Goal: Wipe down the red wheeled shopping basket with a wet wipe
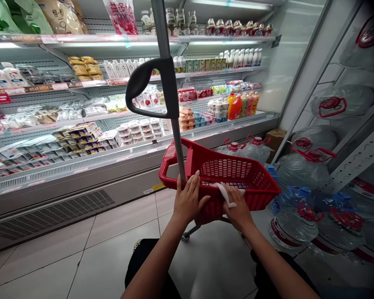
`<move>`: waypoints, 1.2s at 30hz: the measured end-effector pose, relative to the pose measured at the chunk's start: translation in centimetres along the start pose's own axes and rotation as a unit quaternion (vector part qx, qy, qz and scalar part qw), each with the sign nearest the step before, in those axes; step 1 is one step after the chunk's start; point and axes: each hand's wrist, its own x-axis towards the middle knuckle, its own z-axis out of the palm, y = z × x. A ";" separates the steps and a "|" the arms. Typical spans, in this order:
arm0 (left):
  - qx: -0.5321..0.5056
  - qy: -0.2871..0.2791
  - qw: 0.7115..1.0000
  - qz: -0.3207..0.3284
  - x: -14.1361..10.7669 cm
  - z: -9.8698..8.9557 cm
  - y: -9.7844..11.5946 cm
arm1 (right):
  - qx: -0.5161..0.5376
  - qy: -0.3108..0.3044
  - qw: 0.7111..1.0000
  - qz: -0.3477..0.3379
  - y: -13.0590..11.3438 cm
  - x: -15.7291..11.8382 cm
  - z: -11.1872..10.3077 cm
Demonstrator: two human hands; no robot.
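A red plastic basket cart (262, 197) with mesh sides stands in front of me. Its grey pole (178, 145) rises from the left end to a black loop handle (171, 87). My left hand (188, 198) rests on the near rim beside the pole, fingers extended and thumb apart, holding nothing. My right hand (237, 207) is at the near rim further right, with a white cloth or tissue (225, 194) pinched under its fingers against the red plastic. The basket's bottom is partly hidden by the rim and my hands.
A refrigerated display (127, 160) full of yogurt cups, bottles and packets runs behind the cart. Large water bottles with red handles (294, 224) stand at the right, beside a metal rack. Tiled floor (121, 236) lies below.
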 end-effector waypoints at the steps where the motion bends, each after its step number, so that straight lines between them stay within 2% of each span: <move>1: 0.004 0.004 1.000 -0.007 -0.1 0.2 0.2 | -0.023 0.005 1.000 0.019 1.8 -0.9 -0.3; 4: 0.007 0.013 1.000 -0.022 -0.2 0.6 0.6 | -0.071 0.022 0.996 0.058 5.2 -2.6 -1.1; 7: -0.001 0.009 1.000 -0.003 -0.2 0.7 0.9 | -0.079 0.044 0.993 0.080 4.7 -2.3 -0.9; 10: -0.013 -0.005 1.000 0.015 0.1 0.6 1.4 | -0.048 0.030 0.997 0.044 0.5 -0.3 0.2; 12: -0.020 -0.016 1.000 0.005 0.4 0.3 1.7 | -0.007 -0.003 1.000 -0.015 -3.4 1.3 1.2; 14: -0.022 -0.020 0.999 -0.014 0.7 0.0 2.0 | 0.032 -0.014 0.998 -0.045 -6.9 2.7 2.1; 16: -0.020 -0.014 0.999 -0.024 0.9 -0.3 2.0 | 0.051 -0.015 0.997 -0.053 -8.8 3.4 2.6; 17: -0.019 -0.009 0.999 -0.025 0.9 -0.4 2.0 | 0.053 -0.015 0.997 -0.057 -9.0 3.5 2.7; 20: -0.018 0.000 1.000 -0.022 0.7 -0.4 1.4 | 0.037 -0.012 0.997 -0.071 -6.4 2.6 2.4; 23: -0.022 0.003 0.999 -0.031 0.2 0.1 0.6 | -0.016 0.003 0.998 -0.055 -1.1 0.4 1.4; 26: -0.031 0.010 0.999 -0.036 -0.3 0.7 0.2 | -0.074 0.017 0.997 0.000 4.3 -1.8 -0.1; 29: -0.037 0.013 0.999 -0.034 -0.5 1.1 0.3 | -0.093 0.005 0.995 0.020 8.0 -2.9 -1.5; 31: -0.040 0.017 0.998 -0.037 -0.5 1.2 0.5 | -0.087 -0.002 0.996 0.028 9.1 -2.9 -2.2; 33: -0.042 0.021 0.998 -0.043 -0.4 1.2 0.7 | -0.071 -0.004 0.997 0.040 8.9 -2.4 -2.4; 36: -0.041 0.021 0.998 -0.050 -0.2 1.2 0.9 | -0.018 -0.005 0.999 0.035 5.8 -1.0 -1.5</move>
